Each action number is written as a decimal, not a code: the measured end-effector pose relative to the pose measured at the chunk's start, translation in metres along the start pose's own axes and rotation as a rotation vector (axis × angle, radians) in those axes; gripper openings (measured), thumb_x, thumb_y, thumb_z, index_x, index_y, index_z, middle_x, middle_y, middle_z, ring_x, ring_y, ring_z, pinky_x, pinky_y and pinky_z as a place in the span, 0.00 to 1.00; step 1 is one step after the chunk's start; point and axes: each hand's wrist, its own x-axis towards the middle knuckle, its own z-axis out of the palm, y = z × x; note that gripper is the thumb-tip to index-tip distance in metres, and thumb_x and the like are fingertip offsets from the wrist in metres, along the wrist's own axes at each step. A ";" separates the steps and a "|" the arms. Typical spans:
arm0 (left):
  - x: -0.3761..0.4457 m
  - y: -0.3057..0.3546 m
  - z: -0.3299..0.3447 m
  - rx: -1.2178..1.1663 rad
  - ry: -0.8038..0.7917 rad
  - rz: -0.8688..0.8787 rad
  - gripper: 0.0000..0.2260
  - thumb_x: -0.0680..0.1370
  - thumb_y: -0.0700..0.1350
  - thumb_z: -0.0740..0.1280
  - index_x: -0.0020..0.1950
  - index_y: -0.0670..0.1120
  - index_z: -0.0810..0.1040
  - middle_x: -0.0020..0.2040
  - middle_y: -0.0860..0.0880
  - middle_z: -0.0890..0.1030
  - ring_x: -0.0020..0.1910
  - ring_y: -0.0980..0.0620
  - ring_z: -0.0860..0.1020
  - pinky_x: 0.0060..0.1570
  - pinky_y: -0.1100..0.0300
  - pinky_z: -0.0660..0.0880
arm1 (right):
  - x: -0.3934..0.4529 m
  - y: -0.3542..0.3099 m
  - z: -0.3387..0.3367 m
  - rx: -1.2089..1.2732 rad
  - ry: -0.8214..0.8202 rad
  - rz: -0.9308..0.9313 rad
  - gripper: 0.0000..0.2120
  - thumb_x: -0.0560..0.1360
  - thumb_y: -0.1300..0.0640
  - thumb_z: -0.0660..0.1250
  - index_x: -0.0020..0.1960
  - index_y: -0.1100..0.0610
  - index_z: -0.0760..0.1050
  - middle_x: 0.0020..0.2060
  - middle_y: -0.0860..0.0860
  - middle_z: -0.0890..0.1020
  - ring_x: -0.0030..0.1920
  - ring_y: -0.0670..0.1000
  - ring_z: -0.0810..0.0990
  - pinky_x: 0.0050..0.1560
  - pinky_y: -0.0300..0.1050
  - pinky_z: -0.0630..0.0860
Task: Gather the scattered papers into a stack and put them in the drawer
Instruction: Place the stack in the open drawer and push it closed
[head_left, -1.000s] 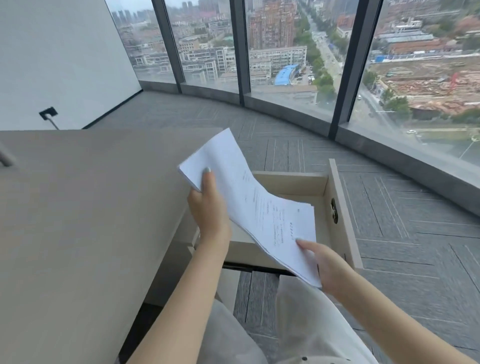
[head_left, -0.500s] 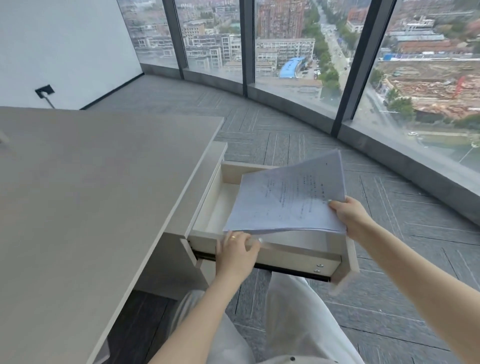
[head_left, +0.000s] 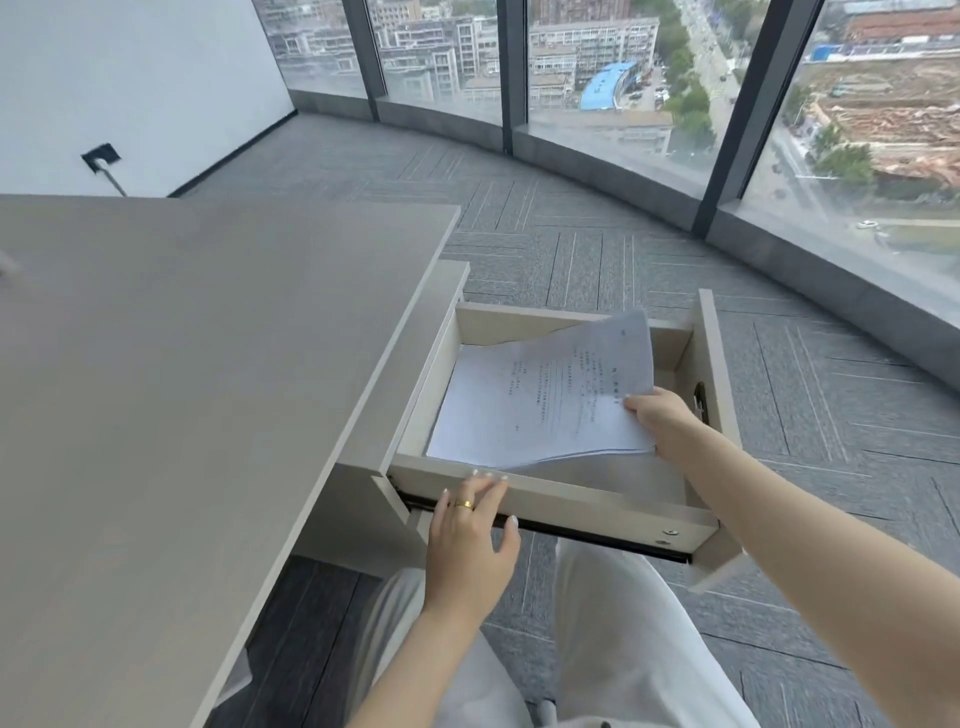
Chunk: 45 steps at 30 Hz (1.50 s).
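So the stack of papers (head_left: 540, 400) is going into the open drawer (head_left: 582, 501) right now. It's lying mostly inside, with the far right corner curling up against the back wall. The right hand (head_left: 662, 418) is pinching the stack's right edge, and the left hand (head_left: 467, 535) is lying spread on the drawer's near side panel, fingertips over its top edge. I'm guessing next is letting go so the sheets settle flat, then pushing the drawer shut. Count: one stack (can't tell how many sheets), one drawer, two hands, and the desk (head_left: 182, 389) is looking bare.
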 end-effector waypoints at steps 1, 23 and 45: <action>0.000 0.001 0.001 -0.009 0.006 -0.005 0.18 0.71 0.48 0.58 0.57 0.46 0.79 0.54 0.49 0.81 0.58 0.56 0.69 0.60 0.43 0.69 | 0.002 0.003 0.000 -0.023 0.011 0.013 0.16 0.77 0.64 0.59 0.64 0.63 0.70 0.62 0.61 0.77 0.57 0.61 0.78 0.53 0.51 0.74; -0.003 0.003 -0.001 -0.035 -0.078 -0.076 0.18 0.72 0.39 0.65 0.61 0.45 0.77 0.60 0.47 0.78 0.64 0.48 0.73 0.67 0.46 0.63 | -0.056 0.027 -0.004 -0.654 0.061 -0.579 0.29 0.76 0.56 0.61 0.75 0.56 0.56 0.77 0.53 0.55 0.77 0.56 0.49 0.75 0.51 0.48; 0.003 0.029 -0.124 0.164 0.290 -0.093 0.22 0.75 0.36 0.57 0.71 0.38 0.63 0.69 0.38 0.70 0.70 0.40 0.66 0.68 0.47 0.60 | -0.127 0.100 -0.071 -1.167 0.059 -0.750 0.36 0.76 0.59 0.62 0.76 0.56 0.45 0.77 0.53 0.44 0.77 0.54 0.43 0.72 0.43 0.37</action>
